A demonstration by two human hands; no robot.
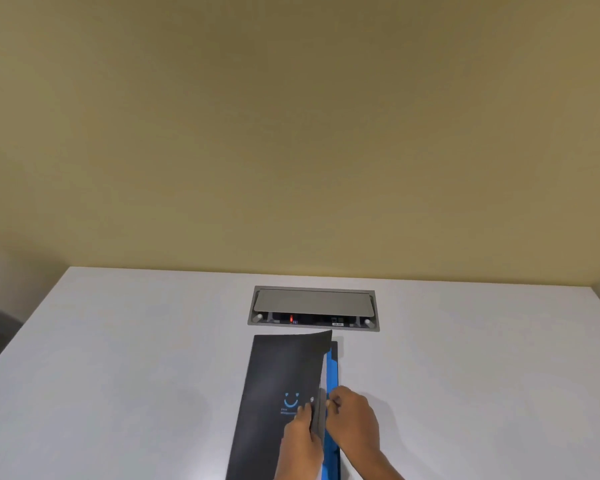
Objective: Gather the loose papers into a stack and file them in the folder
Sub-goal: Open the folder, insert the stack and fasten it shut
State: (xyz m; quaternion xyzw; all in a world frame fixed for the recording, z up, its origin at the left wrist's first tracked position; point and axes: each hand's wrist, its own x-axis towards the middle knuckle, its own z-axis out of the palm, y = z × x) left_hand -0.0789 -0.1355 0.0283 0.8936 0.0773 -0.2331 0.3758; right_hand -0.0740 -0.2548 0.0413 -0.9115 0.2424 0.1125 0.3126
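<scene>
A dark grey folder (pixel 281 368) with a blue smiley print lies on the white table (pixel 136 358), near its front edge. Its front cover is lifted slightly along the right side, and blue inner dividers (pixel 333 372) show beneath. My left hand (pixel 300 441) pinches the cover's right edge from the left. My right hand (pixel 354 420) grips the same edge from the right, fingers curled at the opening. No loose papers are visible; whether any lie inside I cannot tell.
A grey recessed socket box (pixel 313 308) with its lid raised sits in the table just beyond the folder. A plain beige wall (pixel 291 133) rises behind the table's far edge.
</scene>
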